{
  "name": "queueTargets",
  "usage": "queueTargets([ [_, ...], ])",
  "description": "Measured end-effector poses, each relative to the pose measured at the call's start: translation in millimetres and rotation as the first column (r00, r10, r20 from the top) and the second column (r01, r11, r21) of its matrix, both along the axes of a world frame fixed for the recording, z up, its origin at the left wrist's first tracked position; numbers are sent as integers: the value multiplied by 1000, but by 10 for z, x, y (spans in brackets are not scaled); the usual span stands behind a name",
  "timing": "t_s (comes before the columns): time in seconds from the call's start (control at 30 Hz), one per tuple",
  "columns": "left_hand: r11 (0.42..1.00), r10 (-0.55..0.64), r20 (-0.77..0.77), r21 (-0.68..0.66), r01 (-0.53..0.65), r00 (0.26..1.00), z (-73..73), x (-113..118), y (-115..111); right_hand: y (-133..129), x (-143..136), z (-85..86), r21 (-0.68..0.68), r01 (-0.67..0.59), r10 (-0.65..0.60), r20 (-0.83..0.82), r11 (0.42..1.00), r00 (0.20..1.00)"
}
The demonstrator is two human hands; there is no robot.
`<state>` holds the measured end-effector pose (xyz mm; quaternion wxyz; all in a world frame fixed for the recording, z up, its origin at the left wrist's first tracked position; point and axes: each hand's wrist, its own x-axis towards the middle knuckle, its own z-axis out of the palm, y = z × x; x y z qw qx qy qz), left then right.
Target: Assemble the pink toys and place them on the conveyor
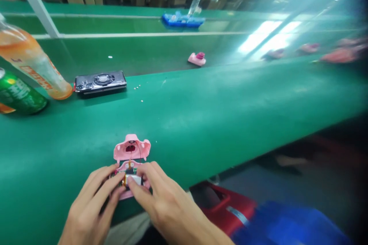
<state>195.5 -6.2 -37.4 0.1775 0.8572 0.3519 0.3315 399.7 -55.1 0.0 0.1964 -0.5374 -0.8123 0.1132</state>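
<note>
Near the front edge of the green table lies a pink plastic casing in two halves, joined by thin wires. The far half [119, 154] rests inside-up, with a dark red round part in its middle. In the near half [126, 196] sit a circuit board and a silver battery pack [134, 180]. My left hand [93, 199] closes its fingers on the left side of that near half. The thumb of my right hand [163, 199] presses on the battery, while its fingers curl around the right side. Parts of the near half are hidden under my fingers.
At left stand an orange drink bottle [37, 61], a green can [20, 93] and a black phone [100, 83]. A pink toy part [197, 59] lies on the lower strip behind the table, and a blue tray [184, 20] farther back. A red object [227, 206] is below the edge.
</note>
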Motion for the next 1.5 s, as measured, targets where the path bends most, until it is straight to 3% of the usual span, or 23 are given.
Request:
queueTargets([
  [0.13, 995, -91, -112, 30, 95, 990, -96, -153, 2, -52, 42, -102, -65, 37, -39, -29, 997, 999],
  [0.3, 992, -122, -179, -7, 122, 976, -107, -207, -41, -131, -9, -318, 178, 224, -202, -130, 958, 971],
  [0.47, 995, -85, -180, 44, 94, 980, -26, -123, -89, -269, -98, -403, 287, 366, -316, -208, 885, 926],
  [0.53, 990, -61, -174, 113, 81, 983, -29, -86, -92, -271, -31, -371, 350, 415, -326, -286, 840, 901],
  [0.6, 983, -46, -189, 167, 78, 981, -54, -59, -85, -100, 106, -233, 365, 463, -325, -380, 808, 866],
  [0.67, 979, -24, -199, 192, 63, 980, -82, -45, -76, 286, 238, 46, 248, 478, -375, -367, 842, 851],
  [0.73, 979, -11, -197, 196, 51, 980, -96, -45, -77, 816, 280, 401, -99, 437, -445, -70, 894, 893],
  [0.77, 980, -8, -192, 195, 46, 981, -98, -47, -81, 1089, 254, 566, -327, 382, -354, 144, 864, 924],
  [0.8, 982, 1, -189, 185, 35, 982, -97, -49, -86, 1338, 197, 703, -581, 261, -97, 298, 771, 949],
  [0.9, 986, 9, -191, 167, 24, 982, -97, -52, -93, 1805, -77, 905, -782, 168, 159, 322, 600, 933],
  [0.97, 983, 2, -183, 183, 32, 983, -96, -52, -94, 1859, -237, 931, -801, 147, 211, 322, 581, 923],
  [1.03, 983, -8, -149, 181, 35, 989, -86, -57, -104, 1777, -298, 967, -794, 111, 255, 319, 597, 913],
  [1.1, 992, -2, -60, 127, 9, 998, -69, -71, -121, 1638, -250, 1044, -752, 23, 290, 283, 659, 914],
  [1.17, 997, 67, 128, 22, -71, 990, -64, -90, -126, 1490, -126, 1124, -658, -123, 332, 203, 743, 921],
  [1.27, 947, 302, 456, -245, -208, 837, -96, -101, -52, 1285, 81, 1125, -397, -379, 422, 25, 836, 906],
  [1.37, 875, 442, 590, -448, -182, 675, -106, -51, 108, 1132, 206, 1013, -154, -498, 483, -126, 853, 866],
  [1.5, 814, 475, 620, -579, -45, 624, 43, 108, 239, 1067, 266, 1005, -136, -537, 497, -247, 832, 832],
])
